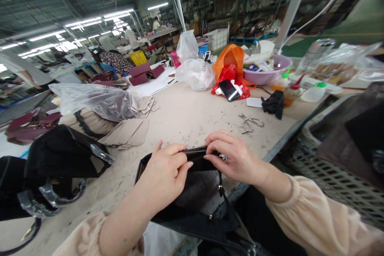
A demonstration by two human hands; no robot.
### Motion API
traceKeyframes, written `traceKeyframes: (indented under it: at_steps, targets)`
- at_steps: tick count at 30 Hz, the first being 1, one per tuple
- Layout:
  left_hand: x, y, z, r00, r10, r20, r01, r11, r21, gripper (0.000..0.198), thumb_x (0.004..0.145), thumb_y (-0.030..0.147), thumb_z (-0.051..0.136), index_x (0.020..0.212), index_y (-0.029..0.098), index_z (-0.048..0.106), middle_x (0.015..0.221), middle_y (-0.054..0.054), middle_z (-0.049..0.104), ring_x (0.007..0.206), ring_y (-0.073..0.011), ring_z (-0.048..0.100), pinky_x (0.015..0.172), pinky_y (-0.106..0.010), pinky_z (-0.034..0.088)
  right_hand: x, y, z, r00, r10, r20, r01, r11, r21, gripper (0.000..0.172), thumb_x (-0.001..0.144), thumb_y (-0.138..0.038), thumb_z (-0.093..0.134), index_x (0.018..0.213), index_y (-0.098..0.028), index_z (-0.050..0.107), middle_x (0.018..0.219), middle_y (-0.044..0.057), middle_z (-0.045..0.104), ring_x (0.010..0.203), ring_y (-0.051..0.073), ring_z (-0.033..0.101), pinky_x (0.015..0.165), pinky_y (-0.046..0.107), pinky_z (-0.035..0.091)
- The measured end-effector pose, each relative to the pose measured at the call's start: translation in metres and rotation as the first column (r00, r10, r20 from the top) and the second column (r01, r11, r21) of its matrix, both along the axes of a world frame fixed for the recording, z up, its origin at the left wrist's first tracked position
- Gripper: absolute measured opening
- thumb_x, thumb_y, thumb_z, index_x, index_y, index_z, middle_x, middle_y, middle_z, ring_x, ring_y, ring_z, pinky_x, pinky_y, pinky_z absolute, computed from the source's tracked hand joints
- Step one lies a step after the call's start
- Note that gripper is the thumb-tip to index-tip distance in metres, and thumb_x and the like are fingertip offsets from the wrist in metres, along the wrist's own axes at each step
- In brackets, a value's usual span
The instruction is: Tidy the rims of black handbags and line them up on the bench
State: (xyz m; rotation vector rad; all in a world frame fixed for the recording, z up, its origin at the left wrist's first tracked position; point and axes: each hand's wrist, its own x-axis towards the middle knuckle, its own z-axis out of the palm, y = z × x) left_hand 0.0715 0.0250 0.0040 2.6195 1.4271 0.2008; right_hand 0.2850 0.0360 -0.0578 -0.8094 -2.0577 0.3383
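A black handbag (195,196) lies at the table's front edge, its mouth facing me and its lower part hanging toward my lap. On the far rim of the bag, my left hand (168,172) pinches the black edge between thumb and fingers. My right hand (229,154) grips the same rim a little to the right, thumb below and fingers above. Between the two hands a thin dark strip of the rim shows. Small metal fittings hang at the bag's right side. Beyond my right hand lies a pair of scissors (251,123), touched by neither hand.
Finished-looking black bags (67,152) stand at the left, beside stacked grey-brown card pieces (126,133). Farther back are plastic bags (196,74), a phone (229,90), a purple basin (268,74) and small bottles (293,91). A plastic crate (333,184) stands at the right. Other people work in the background.
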Motion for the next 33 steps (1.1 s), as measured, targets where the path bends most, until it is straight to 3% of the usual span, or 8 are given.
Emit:
traceKeyframes:
  at_steps: [3,8,11,14,19,26,33]
  targets:
    - [-0.003,0.003,-0.003,1.000,-0.004,0.008,0.003,1.000,0.030,0.026,0.089,0.026,0.046,0.072,0.021,0.065,0.105,-0.003,0.066,0.093,-0.0186,0.062,0.107,-0.058,0.028,-0.002,-0.002,-0.008,0.999,-0.028,0.018,0.028,0.999,0.039,0.008,0.086,-0.018,0.056,0.094,-0.019,0.057,0.100,0.008,0.061,0.091,0.017,0.057,0.081,0.033,0.050]
    - [-0.005,0.006,-0.005,1.000,-0.019,0.006,0.019,0.999,0.042,0.026,0.088,0.026,0.045,0.072,0.022,0.066,0.102,-0.003,0.067,0.092,-0.0190,0.062,0.107,-0.058,0.028,-0.002,0.000,-0.015,0.996,-0.022,-0.084,0.028,0.997,0.069,0.035,0.087,-0.018,0.057,0.120,-0.023,0.051,0.105,0.006,0.066,0.097,0.016,0.061,0.085,0.032,0.052]
    - [-0.003,0.005,-0.001,1.000,-0.003,0.003,0.003,1.000,0.023,0.026,0.088,0.025,0.045,0.073,0.022,0.066,0.101,-0.003,0.067,0.090,-0.0186,0.063,0.106,-0.058,0.030,-0.002,0.000,-0.015,0.997,0.001,-0.076,0.005,0.997,0.075,0.024,0.087,-0.016,0.057,0.110,-0.023,0.059,0.105,0.006,0.065,0.095,0.015,0.062,0.082,0.029,0.053]
    - [-0.001,0.003,0.002,1.000,0.019,0.010,-0.019,1.000,-0.005,0.025,0.088,0.024,0.045,0.072,0.021,0.065,0.100,-0.003,0.067,0.088,-0.0179,0.062,0.107,-0.059,0.028,-0.003,-0.001,-0.015,0.993,-0.035,-0.111,0.035,0.999,0.000,0.015,0.084,-0.019,0.060,0.100,-0.021,0.061,0.098,0.005,0.067,0.089,0.014,0.063,0.080,0.028,0.053]
    - [0.001,0.004,0.002,0.999,0.048,0.027,-0.047,0.999,-0.017,0.024,0.087,0.022,0.046,0.070,0.020,0.063,0.101,-0.003,0.067,0.090,-0.0182,0.063,0.108,-0.058,0.026,-0.003,-0.002,-0.016,0.980,-0.133,-0.148,0.121,0.989,-0.087,0.039,0.082,-0.027,0.065,0.120,-0.019,0.056,0.090,0.004,0.069,0.079,0.014,0.065,0.074,0.028,0.054]
    - [0.000,0.008,-0.001,0.998,0.066,0.020,-0.066,0.998,-0.012,0.025,0.088,0.023,0.046,0.069,0.019,0.062,0.096,-0.003,0.068,0.087,-0.0174,0.063,0.107,-0.053,0.029,-0.002,0.003,-0.010,0.991,-0.073,-0.112,0.063,0.993,-0.096,0.017,0.085,-0.026,0.063,0.099,-0.017,0.068,0.086,0.006,0.072,0.076,0.013,0.065,0.070,0.025,0.051]
    - [0.003,0.009,-0.002,0.997,0.080,-0.019,-0.080,0.997,-0.014,0.025,0.089,0.023,0.044,0.070,0.018,0.059,0.092,-0.003,0.068,0.084,-0.0167,0.062,0.107,-0.051,0.030,-0.003,0.003,-0.008,0.993,-0.080,-0.089,0.069,0.990,-0.120,0.012,0.087,-0.026,0.059,0.088,-0.017,0.068,0.077,0.004,0.069,0.069,0.013,0.062,0.064,0.024,0.048]
